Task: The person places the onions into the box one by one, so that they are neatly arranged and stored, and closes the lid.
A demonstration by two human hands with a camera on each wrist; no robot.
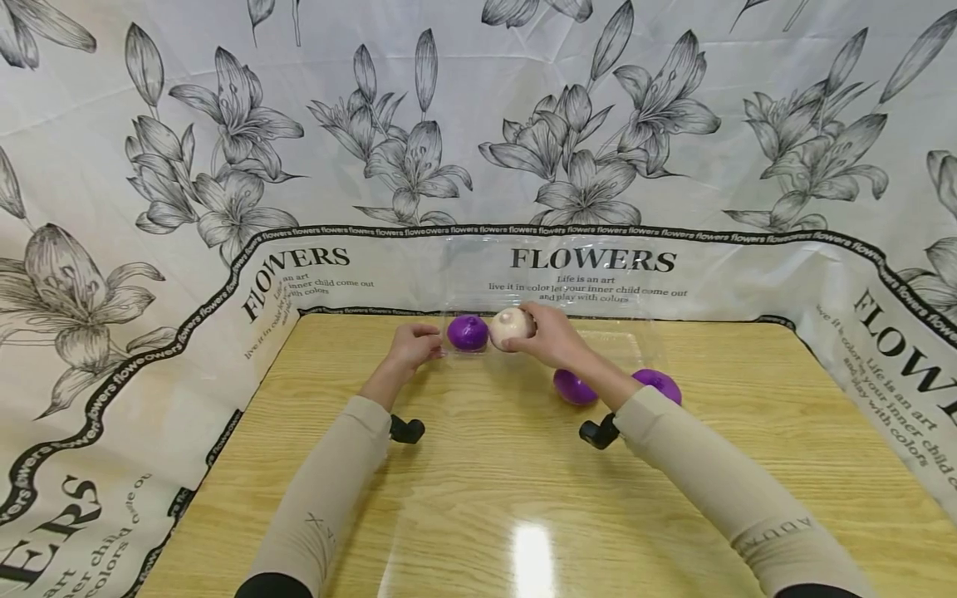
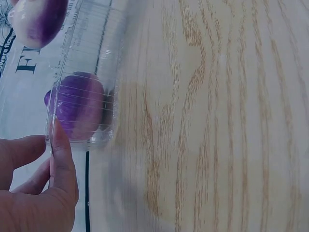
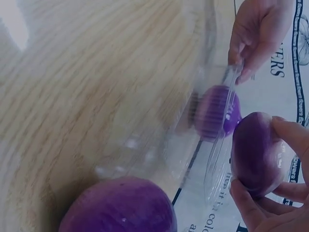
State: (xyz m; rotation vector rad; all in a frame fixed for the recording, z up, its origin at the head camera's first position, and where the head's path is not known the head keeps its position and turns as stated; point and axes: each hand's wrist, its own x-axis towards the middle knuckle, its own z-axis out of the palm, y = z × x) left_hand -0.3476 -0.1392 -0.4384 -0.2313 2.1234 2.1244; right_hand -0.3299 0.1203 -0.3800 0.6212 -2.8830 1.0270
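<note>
My right hand (image 1: 553, 334) grips a round purple-and-white bulb (image 1: 511, 330), onion-like in shape, with its pale nubbed end toward the head view. Fingers and thumb are curled round its sides, as the right wrist view shows. The held bulb is above the clear plastic container (image 2: 89, 43), close beside a purple bulb (image 1: 467, 333) that sits in the container's left end. My left hand (image 1: 413, 345) pinches the container's rim at that end between thumb and fingers. The container's clear lid stands raised behind, against the cloth.
Two more purple bulbs lie on the wooden table: one (image 1: 574, 388) beside my right forearm, partly hidden by it, the other (image 1: 658, 385) farther right. A flower-printed cloth (image 1: 419, 278) hangs behind the table and along its sides. Black wrist mounts (image 1: 407, 429) jut from both sleeves.
</note>
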